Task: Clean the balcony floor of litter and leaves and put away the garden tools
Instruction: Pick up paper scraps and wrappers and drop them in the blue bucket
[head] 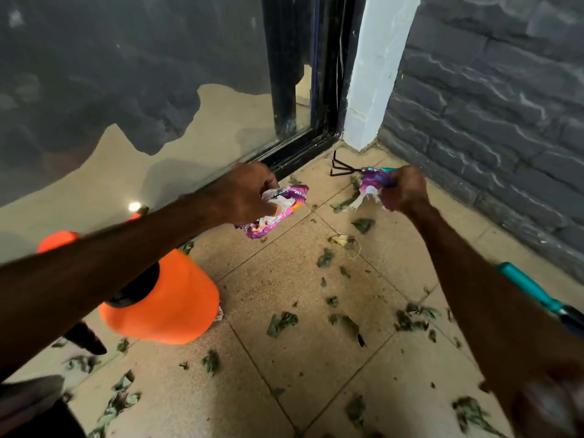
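My left hand (245, 192) grips a crumpled purple and white wrapper (278, 210) above the tiled floor. Further right, my right hand (403, 189) grips a second purple wrapper (371, 184), also crumpled. A small hand rake (343, 169) with black prongs and a teal handle lies in the corner just beyond my right hand. Another teal-handled tool (534, 292) lies on the floor behind my right forearm, partly hidden. Several dry green leaves (281, 322) are scattered over the beige tiles.
An orange spray bottle (172, 298) stands on the floor under my left forearm. A glass sliding door with a black frame (294, 150) runs along the left. A white pillar (368, 90) and a dark brick wall (489, 121) close the corner.
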